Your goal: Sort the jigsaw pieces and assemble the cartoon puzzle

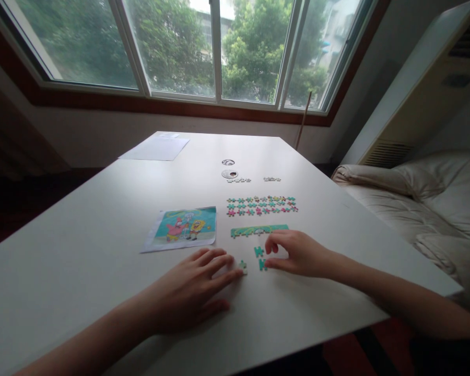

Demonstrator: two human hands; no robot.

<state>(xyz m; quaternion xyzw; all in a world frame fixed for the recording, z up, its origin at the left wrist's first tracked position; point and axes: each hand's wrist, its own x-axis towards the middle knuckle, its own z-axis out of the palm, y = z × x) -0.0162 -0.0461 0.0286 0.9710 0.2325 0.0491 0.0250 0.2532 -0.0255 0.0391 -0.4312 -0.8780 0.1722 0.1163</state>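
Note:
My left hand (196, 284) lies flat on the white table (82, 250), fingers stretched out, fingertips touching a small pale puzzle piece (243, 267). My right hand (297, 253) pinches a green puzzle piece (262, 264) between thumb and fingers; another green piece (258, 251) lies just beside it. Behind them sits a joined green strip of pieces (258, 230). Farther back, several loose pieces (261, 205) are laid out in rows. A cartoon reference picture (183, 227) lies to the left.
A sheet of paper (155, 148) lies at the far left of the table. Two small round objects (229, 173) and a few pale pieces (272, 179) sit farther back. A cream bed or sofa (423, 198) stands to the right, windows behind.

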